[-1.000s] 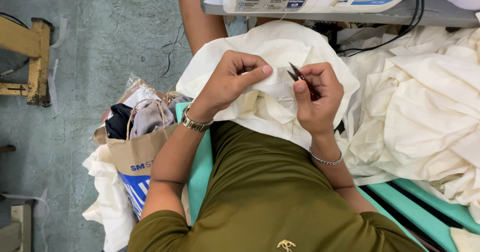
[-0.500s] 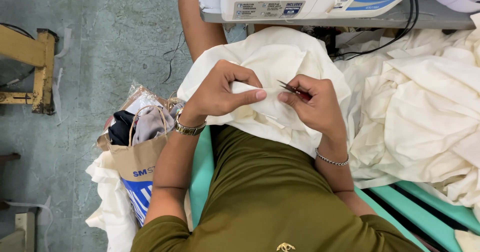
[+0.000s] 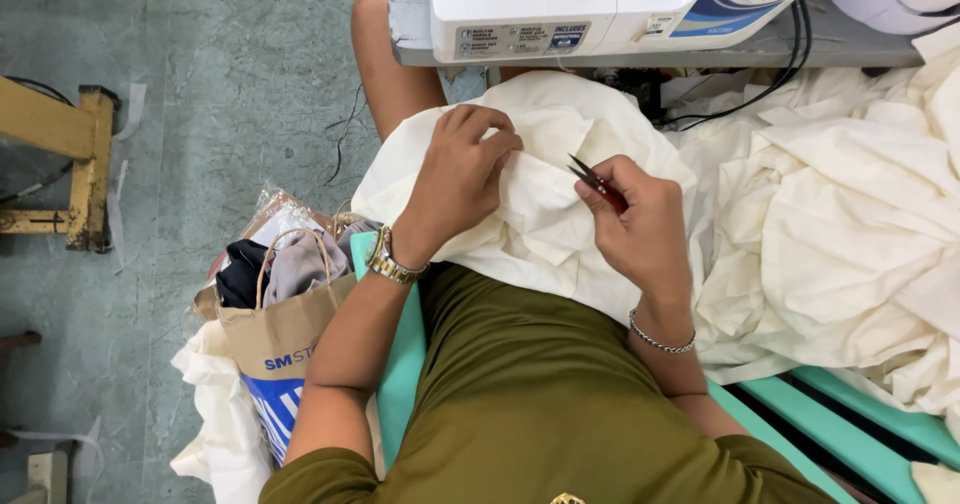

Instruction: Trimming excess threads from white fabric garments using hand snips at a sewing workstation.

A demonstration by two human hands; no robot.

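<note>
Since the earlier frame my left hand (image 3: 462, 179) had slid farther from my right, its fingers now curled, pinching a fold of the cream fabric (image 3: 545, 214) heaped on my lap below the white sewing machine (image 3: 520, 9). My right hand (image 3: 640, 229) was closed on red-handled thread snips (image 3: 598, 184), blades touching the fabric.

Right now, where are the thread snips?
In the head view, the thread snips sit in the right hand, right of centre, blades aimed up-left over the cream fabric, just below the sewing machine.
</note>
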